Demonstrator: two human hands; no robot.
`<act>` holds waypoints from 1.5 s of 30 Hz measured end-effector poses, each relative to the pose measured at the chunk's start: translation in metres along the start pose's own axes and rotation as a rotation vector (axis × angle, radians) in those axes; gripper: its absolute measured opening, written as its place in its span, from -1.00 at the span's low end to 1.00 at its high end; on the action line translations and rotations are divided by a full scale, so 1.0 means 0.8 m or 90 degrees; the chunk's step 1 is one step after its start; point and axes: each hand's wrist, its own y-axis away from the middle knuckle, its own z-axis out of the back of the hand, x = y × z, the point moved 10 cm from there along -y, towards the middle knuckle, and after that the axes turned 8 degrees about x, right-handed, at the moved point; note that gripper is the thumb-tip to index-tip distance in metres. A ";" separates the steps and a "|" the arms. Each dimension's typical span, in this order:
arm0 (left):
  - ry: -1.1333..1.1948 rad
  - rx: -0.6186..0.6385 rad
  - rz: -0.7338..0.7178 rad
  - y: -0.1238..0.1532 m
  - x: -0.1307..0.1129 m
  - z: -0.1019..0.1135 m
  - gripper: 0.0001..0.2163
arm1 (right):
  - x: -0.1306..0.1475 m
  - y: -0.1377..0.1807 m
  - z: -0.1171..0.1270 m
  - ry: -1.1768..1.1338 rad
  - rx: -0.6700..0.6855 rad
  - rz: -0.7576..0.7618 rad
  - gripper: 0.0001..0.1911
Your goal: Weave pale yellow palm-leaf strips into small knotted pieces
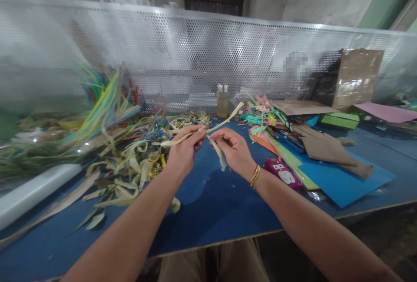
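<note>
While the left hand pinches a strip over the worktop and the right hand nips a hanging piece beside it, tying seems the step, probably wanting a gentle pull next.

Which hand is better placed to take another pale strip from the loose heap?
Left hand, I'd say: the loose heap lies beside it, while the right hand is farther off. Both appear to pinch pale strip material, so the left may need freeing first.
</note>
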 end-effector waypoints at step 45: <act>-0.206 0.079 -0.008 0.006 0.008 -0.020 -0.85 | 0.057 0.012 0.016 0.340 -0.089 0.097 -0.74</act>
